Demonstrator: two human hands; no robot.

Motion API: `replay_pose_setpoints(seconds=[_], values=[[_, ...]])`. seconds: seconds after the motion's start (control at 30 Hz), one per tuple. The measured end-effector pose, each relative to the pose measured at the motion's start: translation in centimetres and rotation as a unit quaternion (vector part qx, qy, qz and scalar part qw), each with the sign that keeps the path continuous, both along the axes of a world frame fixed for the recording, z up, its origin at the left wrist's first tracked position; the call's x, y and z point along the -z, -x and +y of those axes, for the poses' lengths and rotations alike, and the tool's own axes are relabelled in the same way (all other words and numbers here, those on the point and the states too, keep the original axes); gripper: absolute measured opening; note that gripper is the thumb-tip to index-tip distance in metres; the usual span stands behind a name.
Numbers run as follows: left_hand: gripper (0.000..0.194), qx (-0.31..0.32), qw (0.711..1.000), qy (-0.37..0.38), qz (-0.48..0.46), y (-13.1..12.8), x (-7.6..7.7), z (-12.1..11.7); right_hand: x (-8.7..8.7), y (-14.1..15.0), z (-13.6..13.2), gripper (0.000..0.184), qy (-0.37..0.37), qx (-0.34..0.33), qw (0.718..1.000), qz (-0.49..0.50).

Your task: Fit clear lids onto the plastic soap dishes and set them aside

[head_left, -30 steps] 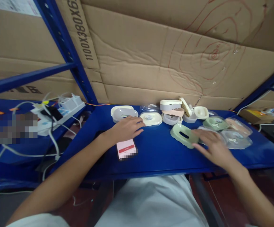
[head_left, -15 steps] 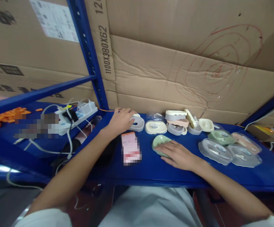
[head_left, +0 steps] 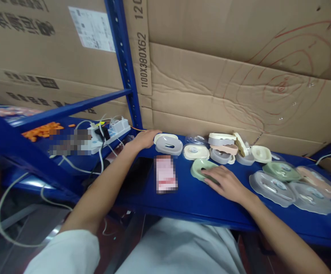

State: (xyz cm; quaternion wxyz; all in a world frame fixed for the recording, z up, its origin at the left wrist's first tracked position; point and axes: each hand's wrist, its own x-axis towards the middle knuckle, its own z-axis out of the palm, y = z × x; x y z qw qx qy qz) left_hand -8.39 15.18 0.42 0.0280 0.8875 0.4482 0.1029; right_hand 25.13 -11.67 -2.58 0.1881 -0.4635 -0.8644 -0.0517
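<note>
My right hand (head_left: 225, 183) is on a light green soap dish (head_left: 197, 166), its fingers over the right side and its thumb along the near edge. A dark slot shows in the dish, which lies on the blue shelf. Farther left, my left hand (head_left: 147, 139) reaches to the left edge of a grey slotted soap dish piece (head_left: 169, 146). A cream piece (head_left: 165, 136) lies under or behind the grey one. My left fingertips are mostly hidden, so their grip is unclear. Between my arms lies a phone (head_left: 166, 176) with a pink, blurred-out screen.
Cream, grey and peach dish parts (head_left: 222, 146) are piled at the back. Lidded dishes (head_left: 272, 188) under clear covers lie to the right. A power strip (head_left: 108, 133) with cables and orange pieces (head_left: 44, 130) sit left of the blue post (head_left: 128, 76).
My view has turned slightly left. My left hand has drawn back from over the grey piece to its left edge. My right hand has slid right, uncovering more of the green dish.
</note>
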Motion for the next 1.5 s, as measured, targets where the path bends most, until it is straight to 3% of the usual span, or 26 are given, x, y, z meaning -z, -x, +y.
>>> replay_pose_setpoints(seconds=[0.27,0.57,0.73,0.9,1.13,1.23,1.37,1.43,1.5], values=[[0.029,0.016,0.999,-0.005,-0.027,-0.3,1.8,1.6,-0.4,-0.7,0.2,0.027,-0.013,0.024,1.000,-0.009],[0.030,0.004,0.996,-0.052,-0.066,-0.7,1.8,1.8,-0.9,-0.8,0.0,0.042,0.040,0.007,0.999,-0.003],[0.028,0.005,0.995,-0.075,-0.063,-0.6,1.0,0.8,-1.0,-0.7,-0.2,0.028,0.051,-0.011,0.999,0.012],[0.035,0.013,0.990,-0.112,-0.087,-0.1,-0.4,-0.4,-0.3,-0.8,-0.1,0.031,0.044,0.009,0.999,0.006],[0.029,0.021,0.978,-0.114,-0.175,0.0,-1.9,-0.9,0.0,0.1,-0.1,0.026,-0.012,0.045,0.998,0.030],[0.026,0.078,0.974,-0.081,-0.194,-1.1,-2.4,-2.1,-0.2,0.3,-0.3,0.023,-0.097,0.076,0.988,0.097],[0.018,0.231,0.958,-0.017,-0.168,-3.8,-2.2,-6.1,-0.7,0.2,-0.6,0.024,-0.221,0.178,0.939,0.194],[0.016,0.334,0.932,0.018,-0.140,-5.0,-1.5,-8.5,-0.8,0.2,-0.8,0.026,-0.235,0.207,0.925,0.214],[0.015,0.402,0.908,0.056,-0.099,-6.0,-0.5,-10.4,-0.8,0.3,-0.8,0.028,-0.215,0.193,0.935,0.204]])
